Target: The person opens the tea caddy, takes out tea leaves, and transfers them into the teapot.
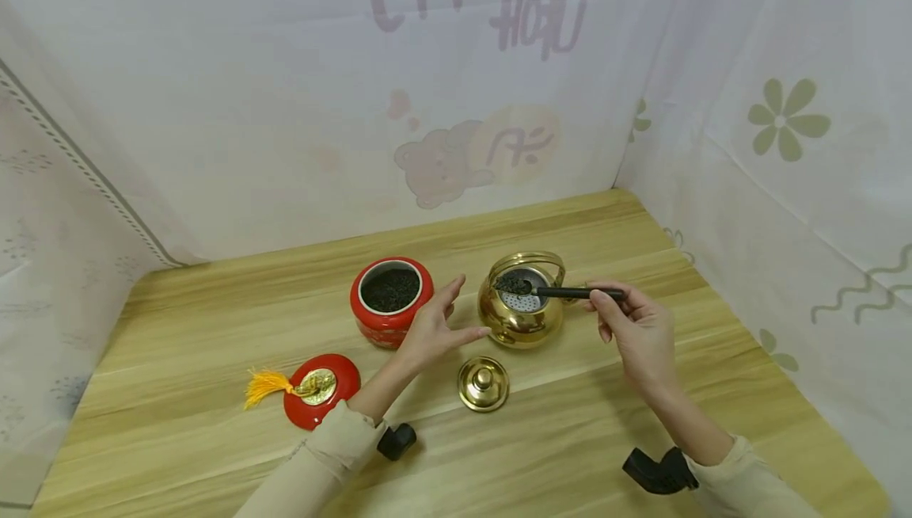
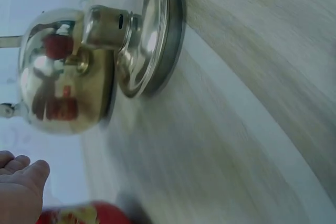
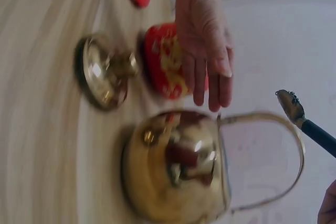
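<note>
Closest to the person on the pale wood-grain table [image 1: 570,439], a round red lid [image 1: 317,386] with a gold disc and orange tassel lies left of a round, shiny gold metal lid [image 1: 484,383], knob up. Beyond them, the left hand [image 1: 431,332] spreads thumb from extended fingers, holding nothing, between jar and kettle. The right hand [image 1: 644,336] pinches a black-handled spoon [image 1: 570,292] heaped with dark flakes, above the open, round gold metal kettle [image 1: 523,329] and its perforated strainer [image 1: 522,302]. Left of the kettle stands a squat, glossy red jar [image 1: 381,329] of similar flakes. Farthest back hangs a white printed cloth [image 1: 285,146].
</note>
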Demonstrator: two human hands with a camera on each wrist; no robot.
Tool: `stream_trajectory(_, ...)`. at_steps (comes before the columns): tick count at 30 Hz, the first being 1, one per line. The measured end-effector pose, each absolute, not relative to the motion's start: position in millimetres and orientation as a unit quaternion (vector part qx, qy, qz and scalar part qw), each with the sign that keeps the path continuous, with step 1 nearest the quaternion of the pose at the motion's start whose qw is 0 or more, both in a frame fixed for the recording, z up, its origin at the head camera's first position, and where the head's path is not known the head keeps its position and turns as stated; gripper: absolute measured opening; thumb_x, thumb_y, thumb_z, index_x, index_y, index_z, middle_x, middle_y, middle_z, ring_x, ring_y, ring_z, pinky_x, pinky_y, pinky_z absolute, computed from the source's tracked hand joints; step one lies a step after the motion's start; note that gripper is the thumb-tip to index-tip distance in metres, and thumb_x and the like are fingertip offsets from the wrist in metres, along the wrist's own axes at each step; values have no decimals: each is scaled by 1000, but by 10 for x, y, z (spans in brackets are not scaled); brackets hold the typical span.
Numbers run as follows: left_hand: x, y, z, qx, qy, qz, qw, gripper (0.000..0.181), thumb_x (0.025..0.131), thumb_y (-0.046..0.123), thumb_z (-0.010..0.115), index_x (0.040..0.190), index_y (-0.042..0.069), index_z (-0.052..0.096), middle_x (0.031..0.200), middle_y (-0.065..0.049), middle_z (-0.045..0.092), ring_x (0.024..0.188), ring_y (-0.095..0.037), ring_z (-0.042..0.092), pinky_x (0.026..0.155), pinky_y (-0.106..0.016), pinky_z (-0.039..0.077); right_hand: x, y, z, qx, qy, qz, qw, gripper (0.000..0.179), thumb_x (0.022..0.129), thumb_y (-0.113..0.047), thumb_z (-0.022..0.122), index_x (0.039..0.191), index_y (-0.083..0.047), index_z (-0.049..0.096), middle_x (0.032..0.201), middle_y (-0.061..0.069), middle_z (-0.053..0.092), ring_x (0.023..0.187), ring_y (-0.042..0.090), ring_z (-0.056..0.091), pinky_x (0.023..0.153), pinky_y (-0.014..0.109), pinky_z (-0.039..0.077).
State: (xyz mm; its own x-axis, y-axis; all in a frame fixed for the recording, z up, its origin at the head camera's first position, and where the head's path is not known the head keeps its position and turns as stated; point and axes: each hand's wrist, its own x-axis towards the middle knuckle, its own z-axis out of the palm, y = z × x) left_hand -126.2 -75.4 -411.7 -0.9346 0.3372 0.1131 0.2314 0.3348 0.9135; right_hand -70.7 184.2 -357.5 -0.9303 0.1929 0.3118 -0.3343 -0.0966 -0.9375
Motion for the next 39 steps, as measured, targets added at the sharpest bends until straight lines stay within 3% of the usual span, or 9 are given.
stream_trajectory(3,-1306,-678,-4155,173,820,543,51,89,75,21,81,145,0,31,150,-14,33,138,-30,32,107,-42,37,-717,1939,-3600,57,-664,723,182,22,90,2,59,100,21,57,72,2,69,50,10,46,41,20,36)
stream_trajectory(8,-1376,-573,-4202,174,833,523,52,91,75,24,81,145,-1,30,150,-16,32,134,-34,37,106,-44,39,-783,2038,-3619,39,-726,665,171,20,90,-5,61,99,13,62,73,1,68,48,11,45,41,22,38)
stream_trajectory(14,-1417,-489,-4224,174,826,534,51,88,75,21,80,144,-4,31,150,-20,30,138,-32,30,110,-44,34,-917,2061,-3621,35,-793,590,144,18,89,-9,64,99,6,67,73,2,68,48,10,45,41,22,38)
stream_trajectory(19,-1419,-446,-4250,156,835,524,60,87,76,24,79,145,0,32,149,-17,33,138,-30,31,112,-42,31,-1023,2033,-3647,65,-831,525,174,13,85,-4,67,96,2,70,75,15,69,44,7,45,37,18,38)
stream_trajectory(27,-1419,-403,-4273,144,836,525,65,85,76,25,79,145,3,33,147,-14,38,136,-28,35,111,-40,32,-1054,1980,-3643,126,-865,420,244,13,80,-4,73,92,-1,72,74,6,70,61,-3,54,48,10,43)
stream_trajectory(33,-1417,-402,-4266,143,842,517,61,85,76,25,80,144,4,35,146,-13,40,135,-27,36,111,-39,33,-1060,1997,-3656,128,-865,415,252,12,80,-2,72,92,0,72,75,8,70,61,-3,54,49,9,42)
stream_trajectory(39,-1414,-414,-4269,137,839,523,67,85,76,26,79,145,5,34,147,-13,39,136,-27,35,112,-39,30,-1032,2039,-3665,94,-852,460,231,13,83,-4,70,95,-3,72,74,10,70,48,2,49,38,14,39)
